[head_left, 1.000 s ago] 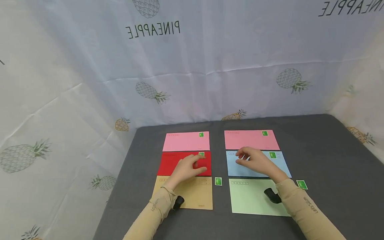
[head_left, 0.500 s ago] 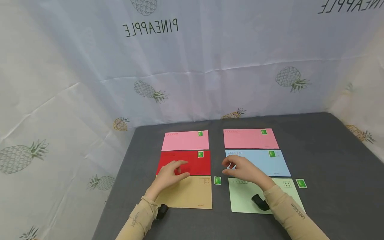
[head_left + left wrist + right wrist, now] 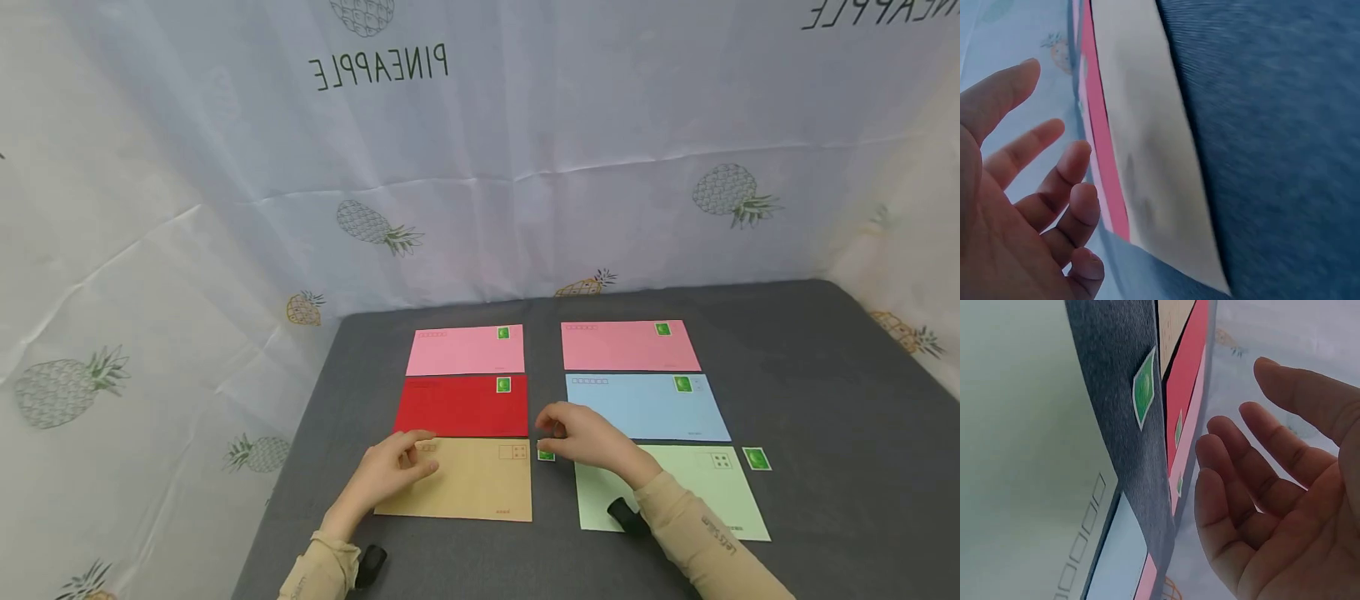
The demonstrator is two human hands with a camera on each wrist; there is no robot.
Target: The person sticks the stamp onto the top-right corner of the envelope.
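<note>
My left hand (image 3: 386, 473) hovers over the left end of the tan envelope (image 3: 480, 487), fingers loosely bent and holding nothing. The left wrist view has its fingers apart beside the envelope. Between the two columns, my right hand (image 3: 588, 437) overlaps a green stamp (image 3: 546, 455) on the table. In the right wrist view that stamp (image 3: 1144, 389) lies flat, apart from the loosely curved, unfilled fingers. Below the right forearm is the light green envelope (image 3: 675, 479), with a printed stamp box at its upper right. Another loose green stamp (image 3: 757, 458) lies to its right.
Behind these lie a red envelope (image 3: 457, 408), a blue envelope (image 3: 637, 412), a left pink envelope (image 3: 457, 354) and a right pink envelope (image 3: 622, 348), each bearing a green stamp. A pineapple-print cloth (image 3: 495, 233) hangs behind the dark grey table (image 3: 810, 367).
My left hand has drawn back from the red envelope toward the near left. My right hand has moved left and nearer, from the blue envelope to the stamp in the middle. The envelopes stay put.
</note>
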